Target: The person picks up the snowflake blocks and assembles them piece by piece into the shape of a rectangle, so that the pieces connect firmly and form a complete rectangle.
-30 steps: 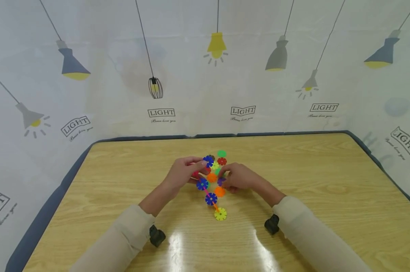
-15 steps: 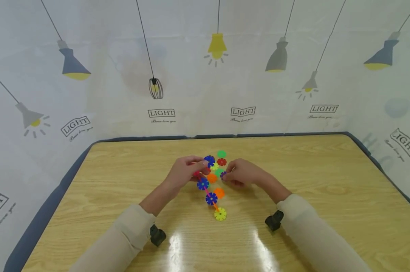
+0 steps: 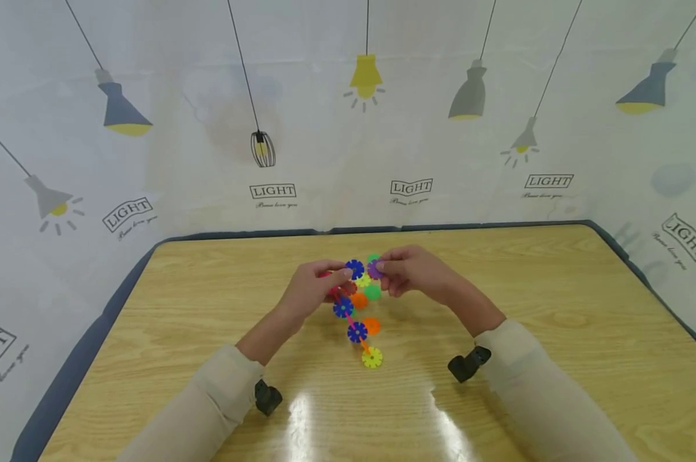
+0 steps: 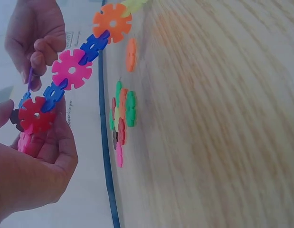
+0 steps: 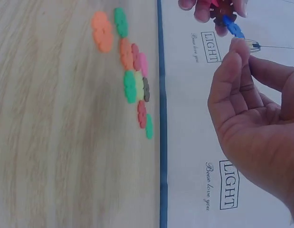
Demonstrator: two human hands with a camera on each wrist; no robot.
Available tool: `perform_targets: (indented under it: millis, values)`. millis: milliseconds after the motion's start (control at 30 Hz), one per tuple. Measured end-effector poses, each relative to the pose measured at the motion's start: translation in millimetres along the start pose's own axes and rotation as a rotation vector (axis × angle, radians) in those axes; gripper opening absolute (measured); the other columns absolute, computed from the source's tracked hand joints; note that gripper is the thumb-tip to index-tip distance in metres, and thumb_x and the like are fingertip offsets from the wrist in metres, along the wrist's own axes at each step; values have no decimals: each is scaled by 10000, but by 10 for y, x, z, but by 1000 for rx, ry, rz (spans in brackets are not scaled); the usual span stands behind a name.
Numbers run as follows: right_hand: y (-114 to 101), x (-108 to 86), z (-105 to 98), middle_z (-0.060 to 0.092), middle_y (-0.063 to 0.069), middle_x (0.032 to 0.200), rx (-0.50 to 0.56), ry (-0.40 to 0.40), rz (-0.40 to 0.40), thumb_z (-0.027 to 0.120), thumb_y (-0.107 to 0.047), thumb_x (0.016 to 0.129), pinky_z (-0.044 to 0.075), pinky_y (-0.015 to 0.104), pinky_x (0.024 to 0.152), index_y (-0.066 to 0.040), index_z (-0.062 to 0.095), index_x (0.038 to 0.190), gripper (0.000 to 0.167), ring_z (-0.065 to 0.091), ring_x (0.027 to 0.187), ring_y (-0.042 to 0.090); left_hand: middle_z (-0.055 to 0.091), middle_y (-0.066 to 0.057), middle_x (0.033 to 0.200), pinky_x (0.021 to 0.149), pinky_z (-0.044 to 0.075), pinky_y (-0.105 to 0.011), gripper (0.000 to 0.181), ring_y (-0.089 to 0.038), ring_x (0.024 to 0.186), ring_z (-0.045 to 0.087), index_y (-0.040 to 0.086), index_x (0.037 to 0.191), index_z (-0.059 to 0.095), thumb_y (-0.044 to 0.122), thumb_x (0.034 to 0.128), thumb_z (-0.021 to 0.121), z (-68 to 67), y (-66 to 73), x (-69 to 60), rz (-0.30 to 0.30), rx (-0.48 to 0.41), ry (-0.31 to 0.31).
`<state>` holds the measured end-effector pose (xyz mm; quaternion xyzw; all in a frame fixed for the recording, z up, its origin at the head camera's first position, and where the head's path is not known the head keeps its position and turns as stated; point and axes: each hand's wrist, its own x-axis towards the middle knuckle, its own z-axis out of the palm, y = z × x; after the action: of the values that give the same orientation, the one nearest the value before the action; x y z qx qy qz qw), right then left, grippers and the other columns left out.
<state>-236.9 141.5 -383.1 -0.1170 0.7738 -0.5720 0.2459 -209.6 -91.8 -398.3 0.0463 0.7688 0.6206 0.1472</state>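
Observation:
My left hand [image 3: 310,290] grips one end of a chain of slotted plastic discs, its thumb near a blue disc [image 3: 355,269]. In the left wrist view the chain runs through a red disc [image 4: 36,115], a pink disc [image 4: 71,70] and an orange disc [image 4: 112,23], with blue ones between. A yellow disc [image 3: 373,357] ends it toward the person. My right hand [image 3: 419,273] pinches a purple disc [image 3: 374,269] beside the chain's blue end. Whether those two discs touch, I cannot tell. In the right wrist view the fingers hide the purple disc.
Several loose discs lie on the wooden table [image 3: 526,308] beneath the hands, among them a green disc [image 3: 373,292] and an orange disc [image 3: 372,326]. Behind the table's dark far edge hangs a white lamp-print backdrop [image 3: 324,128].
My right hand has lifted the purple disc from among the loose discs, moving away from the person to the chain's blue end. The left hand keeps its grip, almost unmoved.

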Motion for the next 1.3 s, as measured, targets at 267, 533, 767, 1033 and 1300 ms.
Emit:
perform_targets:
  millis: [267,533,767,1033,1300]
  values:
    - [-85,-32,4,647,49,761,117,-27,-5,522,-209,1012,578,330,698,67,608,1130,312,597,625,145,736,-127,985,811,567,-330,380,-175,842,684,88,1258,639,315,955,626,14,45,-21,40,36,14]
    - [-142,-55,-3,652,29,715,215,-45,21,520,-200,1015,566,271,646,108,581,1177,353,598,581,118,732,-112,1012,826,561,-321,390,-179,861,669,101,1274,642,329,958,621,3,67,-32,88,109,5]
    - [-164,-56,6,653,29,696,242,-43,33,521,-189,1012,560,241,618,115,582,1172,348,597,562,113,714,-87,1022,779,554,-297,373,-185,838,633,109,1264,656,312,951,635,1,85,-62,101,132,14]
    - [-185,-68,20,645,31,675,254,-48,36,524,-175,1006,557,241,598,108,597,1074,301,592,541,111,681,-128,996,768,555,-291,345,-199,839,625,71,1273,618,263,990,576,24,92,-54,195,185,-28]
    - [-215,-72,57,632,22,660,266,-10,61,529,-162,996,548,231,584,57,628,1010,241,577,532,109,631,-181,1010,794,547,-296,312,-212,866,610,38,1270,563,216,1018,523,65,75,-56,233,176,-67]
